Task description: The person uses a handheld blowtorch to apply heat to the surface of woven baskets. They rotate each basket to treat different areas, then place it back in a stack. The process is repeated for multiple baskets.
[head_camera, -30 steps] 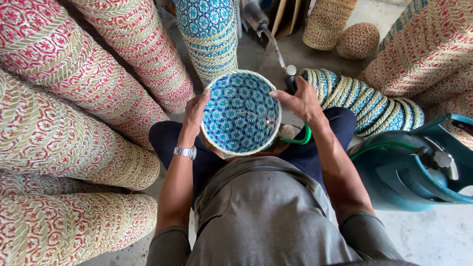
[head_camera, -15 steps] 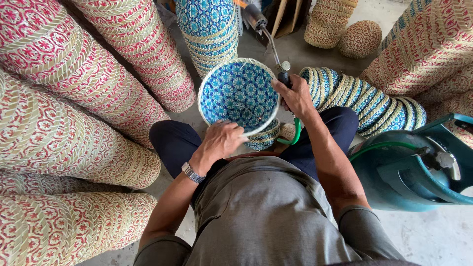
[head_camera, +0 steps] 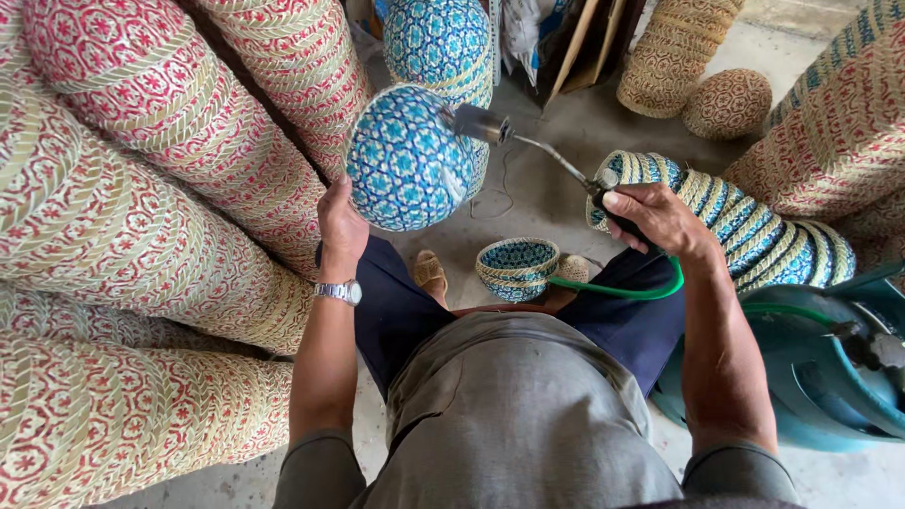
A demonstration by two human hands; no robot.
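Observation:
My left hand (head_camera: 341,226) holds up a round blue-and-white woven basket (head_camera: 407,158) by its lower left edge, its patterned bottom turned toward me. My right hand (head_camera: 660,217) grips the black handle of a gas torch (head_camera: 528,146); its thin metal pipe runs up and left to a grey nozzle that sits right at the basket's upper right side. A green hose (head_camera: 622,287) leaves the handle and curves down across my right thigh. A silver watch is on my left wrist.
A small blue woven bowl (head_camera: 517,268) sits on the floor between my feet. Stacks of red-patterned baskets (head_camera: 141,188) crowd the left. Blue-striped baskets (head_camera: 754,221) lie on the right, a teal gas cylinder (head_camera: 830,368) beside them. Tan baskets (head_camera: 698,66) stand at the back.
My left hand has lifted the blue basket up and to the left and turned it over. My right hand has swung the torch up so its nozzle meets the basket.

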